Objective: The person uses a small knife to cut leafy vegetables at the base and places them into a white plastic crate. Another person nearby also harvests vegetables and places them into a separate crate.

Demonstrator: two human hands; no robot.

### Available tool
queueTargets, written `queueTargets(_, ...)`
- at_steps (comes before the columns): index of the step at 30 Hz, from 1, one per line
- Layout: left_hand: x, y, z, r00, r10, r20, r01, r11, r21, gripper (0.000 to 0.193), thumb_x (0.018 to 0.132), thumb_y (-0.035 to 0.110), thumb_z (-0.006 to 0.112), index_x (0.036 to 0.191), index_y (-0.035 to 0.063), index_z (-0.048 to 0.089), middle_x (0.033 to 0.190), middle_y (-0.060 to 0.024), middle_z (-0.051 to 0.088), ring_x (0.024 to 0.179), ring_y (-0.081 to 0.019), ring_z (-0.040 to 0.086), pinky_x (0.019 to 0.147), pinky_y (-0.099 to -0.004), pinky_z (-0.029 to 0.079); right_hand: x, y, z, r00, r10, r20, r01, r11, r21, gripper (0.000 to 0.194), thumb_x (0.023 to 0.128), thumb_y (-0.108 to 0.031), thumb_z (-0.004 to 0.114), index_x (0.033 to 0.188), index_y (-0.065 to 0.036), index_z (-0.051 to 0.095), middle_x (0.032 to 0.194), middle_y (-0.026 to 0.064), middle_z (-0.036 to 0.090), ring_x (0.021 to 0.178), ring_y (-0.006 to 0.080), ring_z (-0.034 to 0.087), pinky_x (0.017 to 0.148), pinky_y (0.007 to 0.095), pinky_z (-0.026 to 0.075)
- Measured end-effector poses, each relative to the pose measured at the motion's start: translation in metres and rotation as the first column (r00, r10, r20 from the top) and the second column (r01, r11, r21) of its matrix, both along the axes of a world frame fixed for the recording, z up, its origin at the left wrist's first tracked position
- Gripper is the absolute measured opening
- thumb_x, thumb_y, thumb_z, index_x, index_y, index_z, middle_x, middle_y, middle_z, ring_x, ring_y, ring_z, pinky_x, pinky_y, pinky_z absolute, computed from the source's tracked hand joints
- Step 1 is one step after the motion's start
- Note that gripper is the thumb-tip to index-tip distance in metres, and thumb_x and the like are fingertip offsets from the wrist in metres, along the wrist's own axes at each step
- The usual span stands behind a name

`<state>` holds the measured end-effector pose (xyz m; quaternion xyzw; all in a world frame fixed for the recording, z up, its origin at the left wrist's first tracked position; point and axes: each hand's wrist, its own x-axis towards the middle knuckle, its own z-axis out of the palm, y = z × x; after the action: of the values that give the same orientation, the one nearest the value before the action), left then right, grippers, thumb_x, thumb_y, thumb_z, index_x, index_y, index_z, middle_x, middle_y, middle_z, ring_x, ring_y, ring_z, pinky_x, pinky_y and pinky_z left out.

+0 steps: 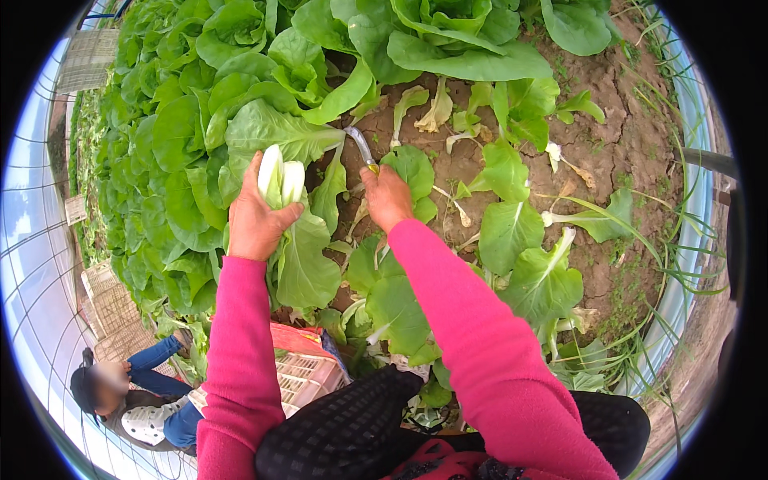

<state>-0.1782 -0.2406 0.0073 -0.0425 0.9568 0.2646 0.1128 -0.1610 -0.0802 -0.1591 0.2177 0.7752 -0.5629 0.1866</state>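
Observation:
My left hand (258, 219) grips a cut head of leafy greens (309, 258), its two white stem bases (282, 177) pointing away from me and its leaves hanging below my palm. In my right hand (387, 198) is a small sickle (360, 144); I see its curved metal blade and a bit of yellow near the handle, most of which my fingers hide. The blade's tip touches or lies close to the stem of a large loose-looking leaf (282, 133). Whether that leaf is still attached to a plant, I cannot tell.
Dense standing greens (180, 150) fill the left and far side. Trimmed leaves (510, 234) litter the cracked soil (624, 132). A plastic crate (309, 378) stands near my left knee; more crates (108, 294) lie farther left. Another person (144, 396) sits at lower left.

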Motion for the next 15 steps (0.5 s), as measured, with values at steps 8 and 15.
queueTargets(8, 0.002, 0.005, 0.002, 0.999, 0.046, 0.020, -0.047, 0.997, 0.059, 0.089, 0.062, 0.006, 0.079, 0.143, 0.0052, 0.042, 0.126, -0.0114, 0.060, 0.111, -0.0190, 0.059, 0.099, -0.0307, 0.044, -0.014, 0.005, 0.023, 0.994, 0.110, 0.011, -0.110, 0.994, 0.017, 0.040, 0.095, -0.033, 0.049, 0.097, 0.005, 0.058, 0.095, 0.0293, 0.064, 0.091, 0.0453, 0.062, 0.081, 0.0519, 0.047)
queueTargets(15, 0.005, 0.006, 0.019, 0.997, 0.015, -0.080, -0.007, 0.995, 0.103, 0.091, 0.062, 0.011, 0.079, 0.144, 0.0057, 0.039, 0.126, -0.0161, 0.061, 0.112, -0.0241, 0.061, 0.097, -0.0328, 0.045, 0.031, 0.033, 0.041, 0.863, 0.469, 0.185, -0.464, 0.883, -0.075, 0.039, 0.094, -0.037, 0.049, 0.101, 0.000, 0.059, 0.097, 0.0220, 0.067, 0.090, 0.0415, 0.064, 0.082, 0.0502, 0.048)
